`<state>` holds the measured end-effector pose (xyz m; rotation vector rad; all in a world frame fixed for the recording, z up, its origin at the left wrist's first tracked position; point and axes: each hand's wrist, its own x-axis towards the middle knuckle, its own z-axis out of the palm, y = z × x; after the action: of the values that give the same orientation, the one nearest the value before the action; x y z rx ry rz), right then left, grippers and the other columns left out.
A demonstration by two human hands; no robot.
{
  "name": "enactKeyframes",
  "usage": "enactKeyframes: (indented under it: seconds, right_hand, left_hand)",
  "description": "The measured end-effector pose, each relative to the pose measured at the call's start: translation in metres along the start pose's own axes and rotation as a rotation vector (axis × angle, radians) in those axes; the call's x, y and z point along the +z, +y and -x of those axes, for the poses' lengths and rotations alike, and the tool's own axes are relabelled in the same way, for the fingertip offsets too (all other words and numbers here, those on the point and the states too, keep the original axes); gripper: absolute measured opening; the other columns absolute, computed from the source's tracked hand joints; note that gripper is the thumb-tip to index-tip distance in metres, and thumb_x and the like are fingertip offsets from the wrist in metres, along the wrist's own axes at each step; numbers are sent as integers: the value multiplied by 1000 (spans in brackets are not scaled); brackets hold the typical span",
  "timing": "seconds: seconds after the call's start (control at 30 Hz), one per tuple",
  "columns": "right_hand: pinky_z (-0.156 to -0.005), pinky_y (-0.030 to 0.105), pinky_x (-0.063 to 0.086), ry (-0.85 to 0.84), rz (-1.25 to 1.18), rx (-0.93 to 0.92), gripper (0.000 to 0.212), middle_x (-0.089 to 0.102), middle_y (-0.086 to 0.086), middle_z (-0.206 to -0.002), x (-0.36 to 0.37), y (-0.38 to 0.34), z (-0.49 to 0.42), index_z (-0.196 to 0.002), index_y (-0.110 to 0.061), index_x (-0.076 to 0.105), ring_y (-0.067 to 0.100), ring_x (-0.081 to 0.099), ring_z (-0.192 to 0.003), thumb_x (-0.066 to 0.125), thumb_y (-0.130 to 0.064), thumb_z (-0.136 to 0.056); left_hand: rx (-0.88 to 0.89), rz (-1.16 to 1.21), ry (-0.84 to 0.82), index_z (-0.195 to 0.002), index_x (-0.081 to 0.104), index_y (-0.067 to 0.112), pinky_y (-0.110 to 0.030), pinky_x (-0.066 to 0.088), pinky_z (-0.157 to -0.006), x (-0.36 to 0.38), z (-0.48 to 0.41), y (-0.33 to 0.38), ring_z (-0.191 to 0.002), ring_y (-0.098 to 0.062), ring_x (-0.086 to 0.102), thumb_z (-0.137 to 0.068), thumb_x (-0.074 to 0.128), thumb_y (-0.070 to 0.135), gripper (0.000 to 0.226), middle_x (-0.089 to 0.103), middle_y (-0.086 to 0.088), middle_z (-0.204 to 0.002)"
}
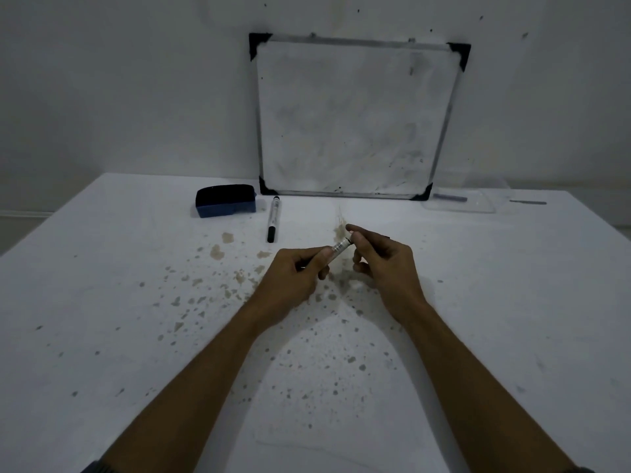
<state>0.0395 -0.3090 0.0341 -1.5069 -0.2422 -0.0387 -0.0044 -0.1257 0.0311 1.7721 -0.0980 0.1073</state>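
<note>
Above the middle of the stained white table (102, 302), my left hand (293, 271) grips the barrel of a white marker (339, 249). My right hand (382, 261) pinches the marker's dark far end between thumb and fingers; whether that end is a cap is hidden. A second marker (273, 218) with a black cap lies on the table farther back. A small whiteboard (355, 117) with black corners leans upright against the wall, smudged with grey marks.
A dark blue eraser (225, 200) sits left of the whiteboard's base. A clear plastic piece (474, 199) and a thin dark stick (527, 202) lie at the back right. Brown spots cover the table's middle.
</note>
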Motion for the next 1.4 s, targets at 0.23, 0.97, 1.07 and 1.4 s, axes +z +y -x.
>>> enactKeyframes:
  seconds: [0.23,0.97,1.07,1.4]
  right_hand:
    - [-80,30,58,-134,-103,7,26,67,1,-87,0,-6,3,-119,-16,76,14,62,-84,66,-21,-97]
    - [-75,24,59,91,284,40,38,70,-5,-107,-1,-29,17,-125,-29,62,11,70,-93,70,-44,-92]
    - [-73,25,58,40,397,93,41,71,-10,-100,0,-28,35,-120,-30,60,8,71,-88,71,-53,-88]
    - [-67,17,51,233,710,86,27,75,-4,-98,-37,-24,20,-108,-19,74,3,66,-75,70,-41,-93]
  left_hand:
    - [-84,205,-153,-120,77,22,-31,20,-47,-16,-5,-1,-49,-14,28,-102,54,41,34,54,4,-68]
    - [-121,375,64,-116,72,8,-38,62,-92,11,-14,28,-98,-26,78,-105,55,28,28,81,-11,-102]
    - [-121,397,90,-113,72,7,-29,63,-86,21,-22,42,-98,-21,78,-103,60,27,25,82,-8,-102]
    - [-22,-53,115,-121,71,10,-30,60,-92,67,-60,35,-99,-13,76,-102,57,43,41,80,-2,-109]
